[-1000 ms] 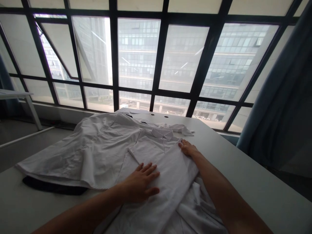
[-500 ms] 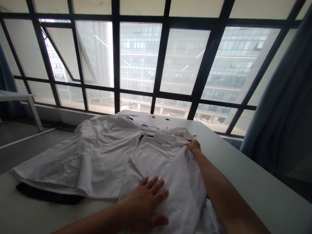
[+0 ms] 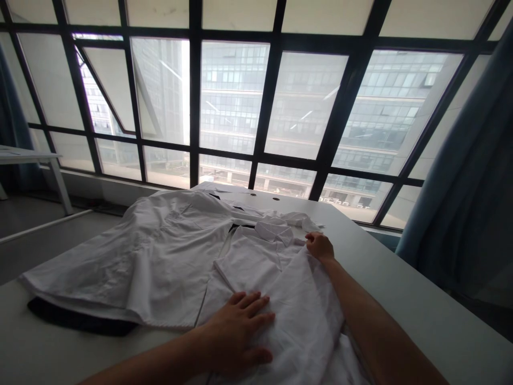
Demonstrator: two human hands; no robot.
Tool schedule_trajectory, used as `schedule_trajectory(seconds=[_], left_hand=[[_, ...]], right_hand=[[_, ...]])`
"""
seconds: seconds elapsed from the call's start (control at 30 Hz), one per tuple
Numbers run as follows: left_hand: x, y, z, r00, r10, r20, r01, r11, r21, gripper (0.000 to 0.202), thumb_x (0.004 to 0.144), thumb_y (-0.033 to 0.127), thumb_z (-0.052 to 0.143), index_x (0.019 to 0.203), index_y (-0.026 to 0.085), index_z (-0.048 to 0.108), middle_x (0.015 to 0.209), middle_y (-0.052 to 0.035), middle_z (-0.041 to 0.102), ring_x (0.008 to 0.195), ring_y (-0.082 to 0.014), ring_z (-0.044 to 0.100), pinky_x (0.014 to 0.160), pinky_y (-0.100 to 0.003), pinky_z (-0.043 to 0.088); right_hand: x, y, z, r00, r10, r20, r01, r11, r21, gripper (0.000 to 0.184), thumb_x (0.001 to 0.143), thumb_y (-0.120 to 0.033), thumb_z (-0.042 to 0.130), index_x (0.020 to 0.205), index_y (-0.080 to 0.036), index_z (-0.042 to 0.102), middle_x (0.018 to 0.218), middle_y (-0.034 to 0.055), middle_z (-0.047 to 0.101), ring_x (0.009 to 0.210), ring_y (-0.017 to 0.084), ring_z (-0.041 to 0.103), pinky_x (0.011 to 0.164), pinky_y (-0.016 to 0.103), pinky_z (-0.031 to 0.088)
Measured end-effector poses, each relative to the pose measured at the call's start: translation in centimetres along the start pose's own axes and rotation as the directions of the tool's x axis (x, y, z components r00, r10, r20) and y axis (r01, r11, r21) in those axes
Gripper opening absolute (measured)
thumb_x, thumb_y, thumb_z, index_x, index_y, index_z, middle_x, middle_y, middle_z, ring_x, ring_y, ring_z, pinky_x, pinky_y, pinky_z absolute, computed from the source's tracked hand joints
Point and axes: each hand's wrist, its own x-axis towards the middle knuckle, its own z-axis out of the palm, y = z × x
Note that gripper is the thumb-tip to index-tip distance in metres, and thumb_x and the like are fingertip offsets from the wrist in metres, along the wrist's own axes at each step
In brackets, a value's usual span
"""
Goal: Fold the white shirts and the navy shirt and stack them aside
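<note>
A white collared shirt (image 3: 256,262) lies partly folded on the white table (image 3: 401,283), its collar toward the window. My left hand (image 3: 240,331) rests flat on the near part of the shirt, fingers spread. My right hand (image 3: 319,247) is closed on the shirt's right edge near the collar, fingers curled around the cloth. A second white garment (image 3: 152,251) is spread out to the left, overlapping the shirt's left side.
A dark cloth (image 3: 76,321) pokes out from under the left garment at the table's near left. A tall grid window (image 3: 240,107) stands behind the table. A blue curtain (image 3: 468,176) hangs at the right; another white table (image 3: 28,158) stands far left.
My right hand slid up toward the collar and closed on the shirt's edge, drawing the folded panel along. My left hand shifted slightly nearer and stayed flat on the cloth.
</note>
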Motion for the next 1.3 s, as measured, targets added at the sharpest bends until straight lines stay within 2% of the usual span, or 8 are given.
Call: schedule_trajectory(seconds=[0.1, 0.2, 0.33, 0.47, 0.73, 0.9, 1.03, 1.3], left_hand=[[0.0, -0.2, 0.3, 1.0, 0.019, -0.015, -0.019, 1.0, -0.004, 0.067, 0.091, 0.062, 0.045, 0.148, 0.028, 0.037, 0.157, -0.0099, 0.026, 0.145, -0.0315, 0.021, 0.117, -0.053, 0.015], [0.1, -0.2, 0.4, 1.0, 0.017, -0.005, -0.017, 1.0, 0.0, 0.067, 0.091, 0.061, 0.046, 0.147, 0.027, 0.037, 0.157, -0.01, 0.025, 0.145, -0.0317, 0.02, 0.117, -0.054, 0.014], [0.3, 0.1, 0.2, 1.0, 0.012, 0.004, -0.012, 1.0, 0.003, 0.066, 0.09, 0.06, 0.048, 0.146, 0.026, 0.04, 0.156, -0.0101, 0.027, 0.145, -0.0313, 0.021, 0.117, -0.053, 0.014], [0.5, -1.0, -0.4, 0.999, -0.015, -0.039, 0.015, 1.0, 0.007, 0.062, 0.092, 0.056, 0.047, 0.146, 0.025, 0.041, 0.154, -0.0082, 0.032, 0.143, -0.0266, 0.027, 0.117, -0.046, 0.02], [0.8, -6.8, -1.7, 0.899, -0.386, -0.206, 0.424, 0.884, 0.196, 0.055, 0.097, 0.048, 0.035, 0.144, 0.019, 0.042, 0.155, -0.0118, 0.031, 0.145, -0.024, 0.023, 0.117, -0.046, 0.016], [1.1, -6.6, -1.7, 0.86, -0.471, -0.198, 0.509, 0.824, 0.25, 0.062, 0.096, 0.053, 0.032, 0.146, 0.017, 0.038, 0.157, -0.0103, 0.026, 0.147, -0.0256, 0.016, 0.116, -0.052, 0.011], [1.2, -6.6, -1.7, 0.851, -0.493, -0.181, 0.525, 0.809, 0.264, 0.065, 0.096, 0.055, 0.03, 0.148, 0.018, 0.034, 0.158, -0.0089, 0.022, 0.147, -0.0256, 0.015, 0.116, -0.052, 0.011], [2.9, -10.1, -2.8, 0.89, -0.439, -0.125, 0.456, 0.833, 0.315, 0.067, 0.097, 0.056, 0.025, 0.151, 0.017, 0.029, 0.159, -0.0105, 0.02, 0.147, -0.0251, 0.014, 0.117, -0.048, 0.008]], right_hand=[[-0.5, -1.4, 0.2, 0.975, -0.127, 0.185, 0.135, 0.99, -0.033, 0.038, 0.09, -0.027, 0.042, 0.117, -0.019, 0.067, 0.123, 0.0082, 0.066, 0.111, 0.02, 0.061, 0.095, 0.027, 0.042], [-1.1, -2.0, 1.2, 0.936, -0.136, 0.323, 0.162, 0.985, -0.056, 0.049, 0.094, -0.041, 0.039, 0.133, -0.017, 0.057, 0.142, 0.0096, 0.052, 0.128, 0.022, 0.049, 0.106, 0.03, 0.034], [-1.7, -2.0, 2.0, 0.924, -0.079, 0.374, 0.12, 0.989, -0.086, 0.062, 0.097, -0.05, 0.028, 0.147, -0.015, 0.038, 0.156, 0.0102, 0.031, 0.143, 0.023, 0.028, 0.115, 0.039, 0.02], [-2.6, -2.6, 1.0, 0.928, -0.039, 0.371, 0.087, 0.99, -0.115, 0.061, 0.098, -0.05, 0.023, 0.149, -0.017, 0.034, 0.156, 0.0105, 0.03, 0.144, 0.025, 0.026, 0.116, 0.048, 0.015], [-9.8, -2.8, -3.0, 0.843, -0.188, 0.503, 0.271, 0.958, -0.096, 0.068, 0.096, -0.057, 0.027, 0.151, -0.018, 0.028, 0.159, 0.0098, 0.023, 0.146, 0.026, 0.018, 0.117, 0.049, 0.015], [-14.3, 1.0, -5.7, 0.853, -0.069, 0.517, 0.159, 0.979, -0.131, 0.072, 0.095, -0.061, 0.021, 0.152, -0.017, 0.026, 0.16, 0.0099, 0.019, 0.147, 0.027, 0.016, 0.116, 0.052, 0.013], [-14.9, 3.4, -6.9, 0.855, -0.005, 0.518, 0.078, 0.99, -0.119, 0.07, 0.096, -0.059, 0.019, 0.154, -0.019, 0.021, 0.161, 0.0074, 0.014, 0.147, 0.027, 0.012, 0.116, 0.056, 0.011], [-13.6, 2.2, -6.4, 0.858, 0.06, 0.51, 0.015, 0.99, -0.142, 0.072, 0.095, -0.059, 0.018, 0.154, -0.018, 0.018, 0.161, 0.0073, 0.01, 0.147, 0.027, 0.012, 0.114, 0.06, 0.012]])
